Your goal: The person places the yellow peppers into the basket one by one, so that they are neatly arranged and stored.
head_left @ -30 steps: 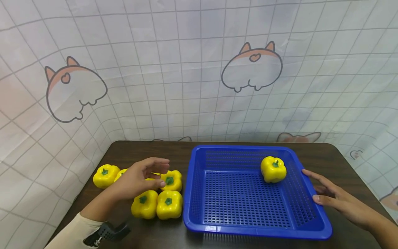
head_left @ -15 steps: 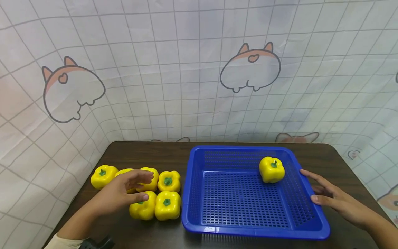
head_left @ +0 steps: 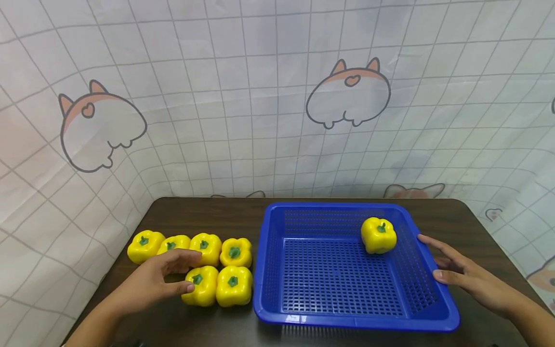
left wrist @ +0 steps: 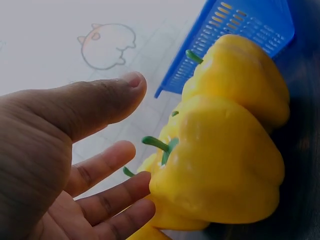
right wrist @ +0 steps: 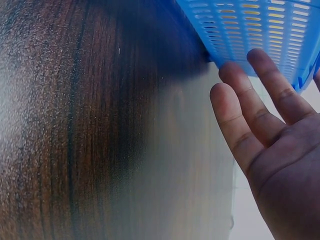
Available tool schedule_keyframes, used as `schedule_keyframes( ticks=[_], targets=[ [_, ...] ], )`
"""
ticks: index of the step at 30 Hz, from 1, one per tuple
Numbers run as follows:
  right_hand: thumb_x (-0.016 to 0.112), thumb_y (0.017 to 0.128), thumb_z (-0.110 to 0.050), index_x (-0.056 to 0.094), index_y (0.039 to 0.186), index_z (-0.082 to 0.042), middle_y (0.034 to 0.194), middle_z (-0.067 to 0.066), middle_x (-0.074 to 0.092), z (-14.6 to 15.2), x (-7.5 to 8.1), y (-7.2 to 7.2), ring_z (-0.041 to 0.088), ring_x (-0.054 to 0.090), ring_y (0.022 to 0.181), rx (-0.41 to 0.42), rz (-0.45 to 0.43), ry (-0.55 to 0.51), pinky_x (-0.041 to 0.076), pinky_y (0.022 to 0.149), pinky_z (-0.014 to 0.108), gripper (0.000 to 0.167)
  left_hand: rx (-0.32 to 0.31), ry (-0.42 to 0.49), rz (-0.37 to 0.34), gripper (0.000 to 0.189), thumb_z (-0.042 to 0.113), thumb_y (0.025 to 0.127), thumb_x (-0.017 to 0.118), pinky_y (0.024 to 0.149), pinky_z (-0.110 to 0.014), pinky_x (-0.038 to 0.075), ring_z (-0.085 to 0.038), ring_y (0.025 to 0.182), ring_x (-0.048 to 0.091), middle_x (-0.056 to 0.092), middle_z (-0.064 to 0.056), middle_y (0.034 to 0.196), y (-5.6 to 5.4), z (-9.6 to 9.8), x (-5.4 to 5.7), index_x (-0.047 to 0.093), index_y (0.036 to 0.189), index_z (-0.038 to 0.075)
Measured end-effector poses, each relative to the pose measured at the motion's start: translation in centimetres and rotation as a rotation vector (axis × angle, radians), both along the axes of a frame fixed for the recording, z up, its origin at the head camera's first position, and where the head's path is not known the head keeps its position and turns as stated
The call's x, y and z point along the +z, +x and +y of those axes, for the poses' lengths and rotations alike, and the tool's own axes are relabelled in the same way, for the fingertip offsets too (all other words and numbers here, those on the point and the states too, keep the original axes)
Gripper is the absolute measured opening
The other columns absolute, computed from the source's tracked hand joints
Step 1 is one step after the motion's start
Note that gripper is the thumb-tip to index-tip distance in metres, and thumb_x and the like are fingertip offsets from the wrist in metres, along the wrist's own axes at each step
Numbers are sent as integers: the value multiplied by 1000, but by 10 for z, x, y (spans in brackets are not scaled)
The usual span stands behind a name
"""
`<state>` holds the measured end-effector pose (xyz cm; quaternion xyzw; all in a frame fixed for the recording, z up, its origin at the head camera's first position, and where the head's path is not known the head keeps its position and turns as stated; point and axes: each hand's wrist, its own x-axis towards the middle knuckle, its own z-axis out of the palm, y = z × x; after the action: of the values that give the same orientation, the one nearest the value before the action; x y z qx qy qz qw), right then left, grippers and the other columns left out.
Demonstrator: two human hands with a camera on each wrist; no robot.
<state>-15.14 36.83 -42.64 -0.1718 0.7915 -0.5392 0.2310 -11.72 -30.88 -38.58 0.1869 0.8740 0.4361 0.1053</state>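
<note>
My left hand (head_left: 149, 282) hovers with fingers spread at the left side of a yellow bell pepper (head_left: 204, 293), the left one of two in the front row. In the left wrist view its fingertips come right at that pepper (left wrist: 220, 165), near the green stem. Beside it sits another yellow bell pepper (head_left: 234, 291). My right hand (head_left: 477, 282) rests at the right rim of a blue plastic basket (head_left: 336, 322), thumb and fingertips at the edge. The right wrist view shows its fingers fairly straight against the perforated wall (right wrist: 230, 25). One bell pepper (head_left: 378, 236) lies inside the basket, toward the back right.
Behind the front pair, a row of several yellow bell peppers (head_left: 236, 251) runs leftward on the dark wood table (head_left: 217, 217). The basket stands just right of them. A white gridded curtain (head_left: 269, 120) with cartoon animals hangs behind the table.
My left hand has moved left and down, from above the back peppers to the left front pepper, uncovering several others. The right hand stays at the basket's rim.
</note>
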Motion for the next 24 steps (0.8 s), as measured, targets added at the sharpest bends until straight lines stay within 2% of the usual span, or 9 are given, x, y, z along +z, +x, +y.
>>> schedule_keyframes(
  ticks=[9,18,24],
  targets=[
    [36,108,-8,5,166,-26,146,36,43,3,-2,1,30,63,120,24,-6,-53,55,92,34,68,22,1,-22,60,27,89,82,98,-32,53,-25,120,62,63,-8,137,5,-8,-7,57,139,6],
    [36,108,-10,5,166,-26,147,41,37,-1,0,1,29,62,121,18,-7,-41,56,92,35,68,6,-13,18,64,28,87,84,100,-26,51,-20,123,60,60,-10,140,10,-17,-17,57,140,6],
    [36,108,-8,6,166,-25,146,41,38,0,-3,1,28,63,119,21,5,-61,56,91,34,68,3,-14,-7,67,28,87,84,100,-29,51,-23,124,60,58,-10,143,10,-22,-21,55,142,7]
  ],
)
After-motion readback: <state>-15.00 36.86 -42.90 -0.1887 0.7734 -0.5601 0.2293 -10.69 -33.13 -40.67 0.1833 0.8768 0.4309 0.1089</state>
